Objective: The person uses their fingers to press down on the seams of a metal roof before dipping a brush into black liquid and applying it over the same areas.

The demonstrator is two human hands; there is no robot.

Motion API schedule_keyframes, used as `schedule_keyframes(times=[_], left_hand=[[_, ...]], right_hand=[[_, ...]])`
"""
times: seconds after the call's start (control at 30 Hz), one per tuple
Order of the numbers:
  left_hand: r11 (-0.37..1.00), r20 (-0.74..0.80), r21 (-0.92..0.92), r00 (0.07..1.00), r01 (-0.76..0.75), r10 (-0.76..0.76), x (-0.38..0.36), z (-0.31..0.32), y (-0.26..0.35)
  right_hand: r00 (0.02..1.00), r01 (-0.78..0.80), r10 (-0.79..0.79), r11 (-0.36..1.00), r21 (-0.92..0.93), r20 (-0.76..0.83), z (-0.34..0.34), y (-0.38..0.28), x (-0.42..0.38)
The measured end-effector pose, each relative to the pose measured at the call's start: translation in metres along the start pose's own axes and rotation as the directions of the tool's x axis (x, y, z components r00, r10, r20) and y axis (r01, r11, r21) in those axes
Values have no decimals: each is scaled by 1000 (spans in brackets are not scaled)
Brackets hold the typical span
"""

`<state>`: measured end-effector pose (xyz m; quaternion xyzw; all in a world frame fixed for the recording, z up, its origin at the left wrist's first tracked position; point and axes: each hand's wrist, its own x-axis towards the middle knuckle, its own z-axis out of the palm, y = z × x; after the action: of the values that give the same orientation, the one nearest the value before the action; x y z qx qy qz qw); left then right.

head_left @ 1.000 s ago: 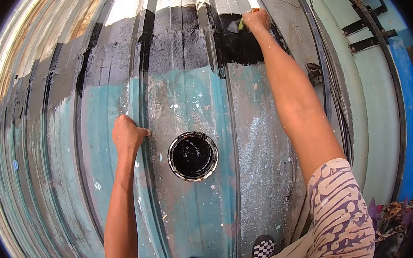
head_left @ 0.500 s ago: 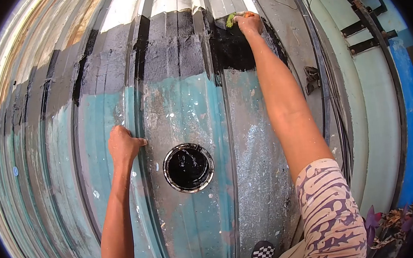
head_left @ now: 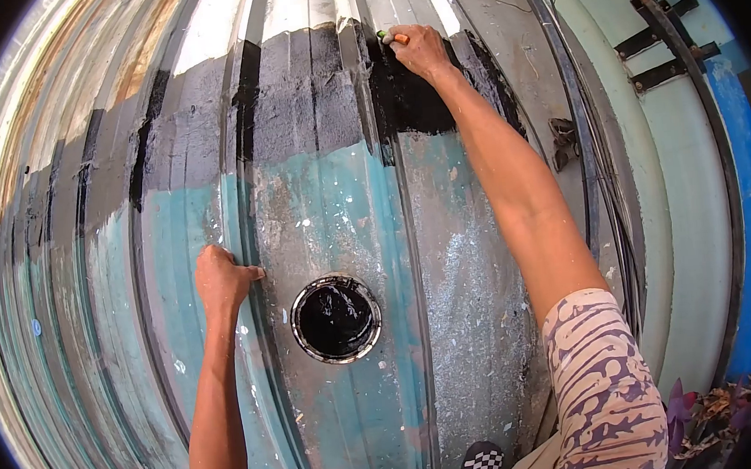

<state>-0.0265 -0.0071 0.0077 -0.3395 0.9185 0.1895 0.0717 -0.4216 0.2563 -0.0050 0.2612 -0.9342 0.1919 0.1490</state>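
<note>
My right hand (head_left: 421, 49) is stretched far forward, closed around a paintbrush with an orange and green handle (head_left: 401, 38). The bristles are hardly visible beside a raised rib at the edge of the wet black paint (head_left: 418, 99). My left hand (head_left: 223, 277) leans on the corrugated metal roof (head_left: 321, 212), its fingers curled over a raised rib and the thumb pointing right. Between my arms, nearer my feet, stands a round open can (head_left: 341, 359) of black paint, its rim smeared.
Both of my checkered shoes (head_left: 482, 466) are on the roof. Along the right run cables (head_left: 622, 250), a pale green wall (head_left: 687, 210) and black metal brackets (head_left: 658, 75). A dark crumpled object (head_left: 564, 142) lies by the roof edge. Purple-leaved plants (head_left: 682, 406) grow at lower right.
My right hand has moved left with the paintbrush, from the flat panel to the raised rib. My left hand keeps its place on its rib. The view has shifted slightly.
</note>
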Motion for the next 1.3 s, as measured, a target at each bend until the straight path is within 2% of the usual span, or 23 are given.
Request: schedule_keyframes(times=[0.07,0.1,0.17,0.2,0.23,0.3,0.37,0.47,0.53,0.57,0.63,0.67,0.8,0.87,0.9,0.97,1.0,1.03,1.1,1.17,1.2,1.23,1.3], left_hand=[[999,-41,-35,999,-13,11,-1,2,-1],[999,-41,-37,999,-14,12,-2,2,1],[999,-44,-38,999,0,-2,-4,0,2],[999,-47,-35,999,-2,0,-3,0,3],[999,-48,-35,999,-9,7,-3,0,2],[999,-49,-33,999,-20,18,-3,1,1],[998,-57,-51,998,-30,28,-2,3,-2],[999,7,-34,1000,1,-1,0,0,0],[1000,-1,-27,1000,-7,7,1,-1,0],[1000,-7,-17,1000,-6,6,0,0,1],[999,-20,-43,1000,-15,14,-2,1,2],[998,-48,-67,999,-21,18,-3,-1,2],[999,-9,-35,1000,-4,3,-1,1,-1],[1000,-8,-22,1000,-6,6,-1,2,-1],[1000,-10,-5,1000,-12,12,0,2,-2],[1000,10,11,1000,-4,4,2,2,-2],[1000,29,20,1000,10,-10,3,2,-1],[1000,30,21,1000,1,-1,3,3,0],[999,-23,-32,1000,5,-6,2,3,0],[1000,-38,-16,999,-3,3,1,3,0],[1000,10,9,1000,15,-15,0,-1,4],[999,57,32,998,33,-35,-1,-4,5],[1000,15,6,1000,9,-9,0,2,-1]], right_hand=[[991,131,-130,990,46,-6,-1,29,-11],[991,131,-131,990,44,-7,-9,37,-15],[993,69,-58,991,-111,98,-22,44,-21],[989,-8,39,977,-214,140,-24,45,-13],[989,-15,45,977,-212,139,-22,44,-8],[966,-159,219,925,-345,141,-21,38,0],[966,-156,221,913,-377,135,-24,29,1],[939,-150,262,895,-420,223,-27,9,14],[878,-140,332,867,-479,345,-42,-3,30],[877,-137,333,864,-485,345,-53,-5,36],[903,-224,331,907,-358,275,-66,1,42],[957,-269,288,928,-259,37,-68,12,35],[955,-289,295,939,-186,6,-43,54,2],[851,-447,472,881,156,-230,-26,49,-13],[850,-401,441,897,187,-289,-10,46,-13],[903,-349,395,904,246,-171,-5,29,-5],[871,-319,399,904,286,-287,-3,17,1],[914,-232,368,819,525,-171,29,44,22],[824,-392,539,767,507,-178,36,40,37],[793,-458,605,662,593,-63,25,57,39],[816,-564,578,785,256,22,-9,55,29],[779,-610,627,760,226,-3,-39,41,12],[880,-470,461,879,-76,-111,-63,45,-5]])
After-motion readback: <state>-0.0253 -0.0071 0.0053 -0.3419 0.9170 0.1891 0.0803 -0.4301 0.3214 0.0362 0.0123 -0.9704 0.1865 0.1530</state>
